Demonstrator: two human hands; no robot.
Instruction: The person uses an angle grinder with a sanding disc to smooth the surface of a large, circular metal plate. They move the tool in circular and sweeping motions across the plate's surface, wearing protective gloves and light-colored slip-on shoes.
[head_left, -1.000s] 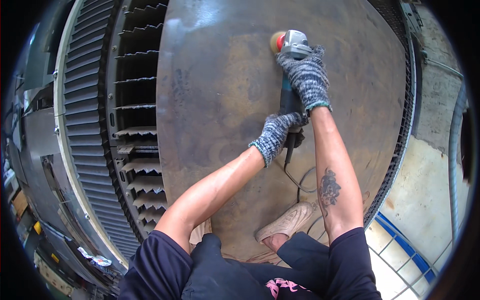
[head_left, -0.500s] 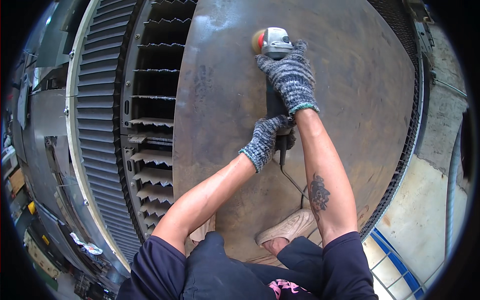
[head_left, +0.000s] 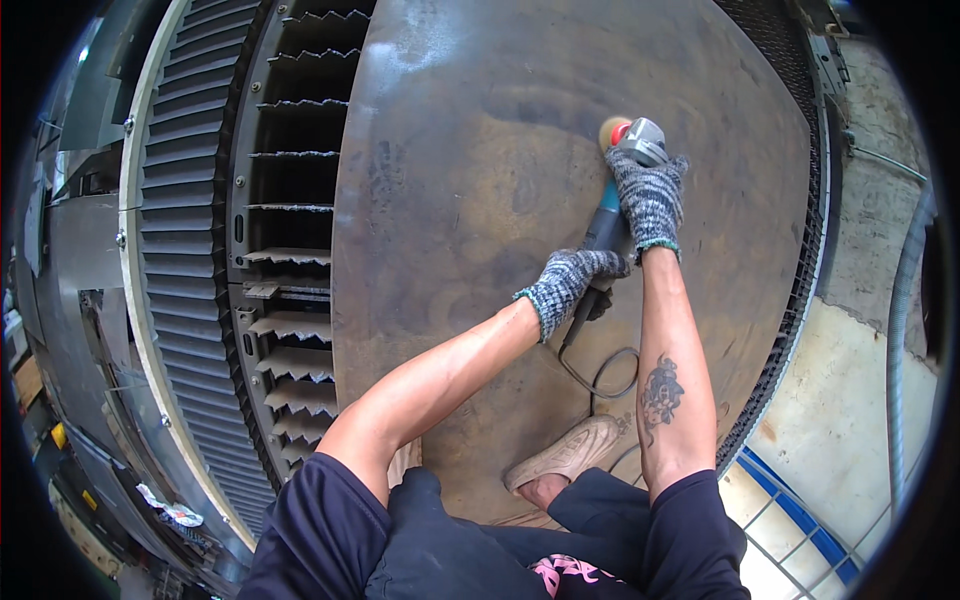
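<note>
Both my hands, in grey knitted gloves, hold an angle grinder (head_left: 605, 222) over a large brownish metal sheet (head_left: 480, 190). My right hand (head_left: 650, 195) is closed round the front, just behind the silver gear head (head_left: 643, 142). My left hand (head_left: 572, 283) wraps the rear of the teal and black body, near where the cable comes out. At the front, the tan round disc (head_left: 611, 132) with a red centre looks blurred; I cannot tell exactly where it meets the sheet. The black power cable (head_left: 570, 368) loops on the sheet below my hands.
Jagged support slats (head_left: 293, 328) run along the left of the sheet, beside a ribbed grey cover (head_left: 185, 190). My shoe (head_left: 568, 452) rests on the sheet near the cable. On the right are a dark mesh edge (head_left: 800, 290) and a grey corrugated hose (head_left: 900, 370).
Both hands have carried the angle grinder to the right and nearer to me. Its body now leans to the right, and the cable loop shows more.
</note>
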